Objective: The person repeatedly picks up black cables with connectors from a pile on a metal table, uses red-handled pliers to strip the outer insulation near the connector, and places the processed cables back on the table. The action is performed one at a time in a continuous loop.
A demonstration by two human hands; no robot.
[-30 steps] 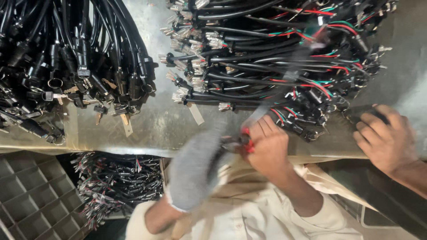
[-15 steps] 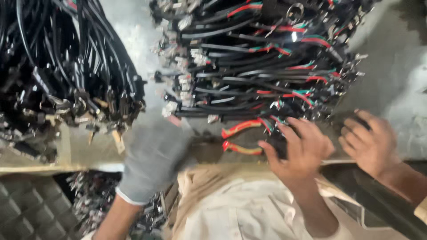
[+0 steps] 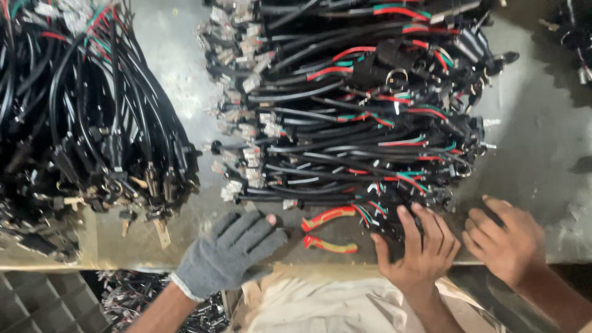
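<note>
Gloved left hand [image 3: 231,250] lies open beside one pliers [image 3: 327,231]; right hand [image 3: 416,250] spread on cables [image 3: 351,117].

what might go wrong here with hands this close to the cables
1. The red-and-yellow-handled pliers lie near the edge of the grey metal table, between the grey-gloved left hand and the bare right hand; a nudge might drop them.
2. The right hand rests ungloved on the heap of black cables with red and green wires; bare ends might nick it.
</note>
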